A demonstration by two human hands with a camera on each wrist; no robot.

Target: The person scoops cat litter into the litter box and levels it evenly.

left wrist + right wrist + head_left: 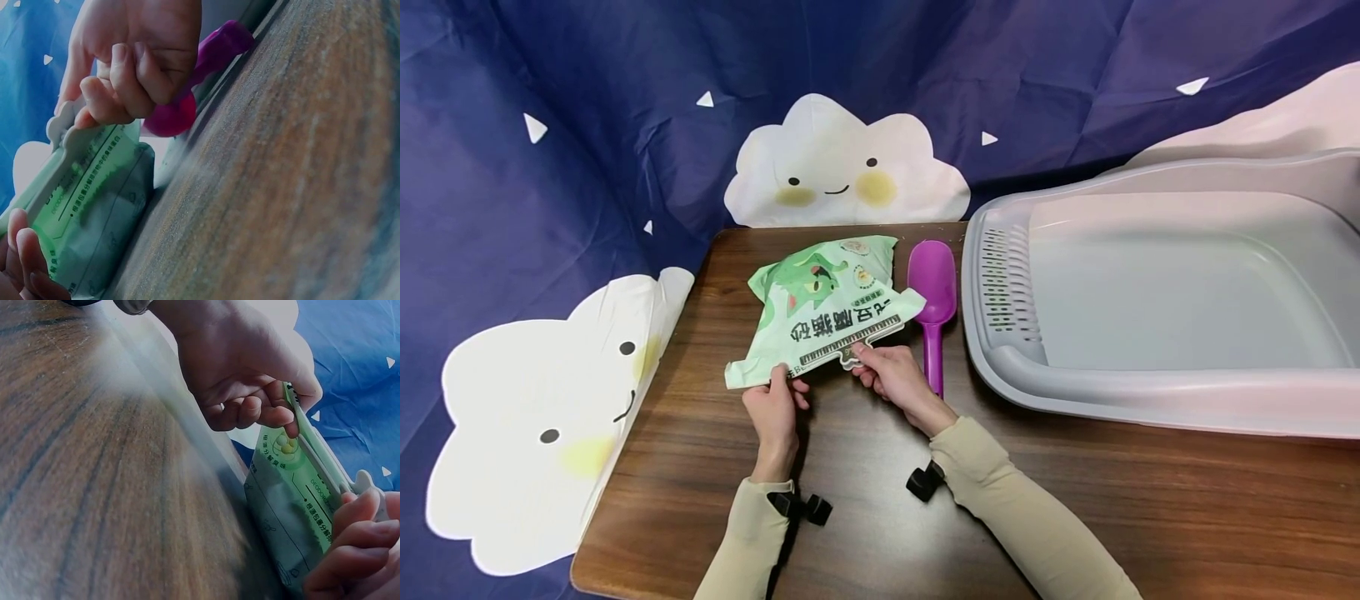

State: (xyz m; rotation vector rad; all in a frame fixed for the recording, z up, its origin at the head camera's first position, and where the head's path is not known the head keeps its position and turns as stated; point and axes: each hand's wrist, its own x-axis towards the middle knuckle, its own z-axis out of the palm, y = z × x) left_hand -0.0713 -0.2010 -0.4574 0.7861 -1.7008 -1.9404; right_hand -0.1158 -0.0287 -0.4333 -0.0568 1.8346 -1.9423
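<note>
A pale green cat litter bag [842, 292] with a cat print lies on the table, its top edge lifted toward the person. Across that edge runs a sealing clip [822, 353] with a dark ruler-like stripe and a shaped tab at its middle. The left hand [773, 412] pinches the bag's top edge near its left corner, thumb above. The right hand [901, 383] pinches the clip's tab between thumb and fingers. In the right wrist view, the left hand [244, 369] holds the bag's edge at one end of the pale clip [322, 456].
Just right of the bag lies a purple scoop [932, 287], its handle close to the right hand. A large grey litter box [1150, 392] takes up the table's right side. A blue curtain [625, 75] with cloud prints hangs behind the wooden table [670, 483].
</note>
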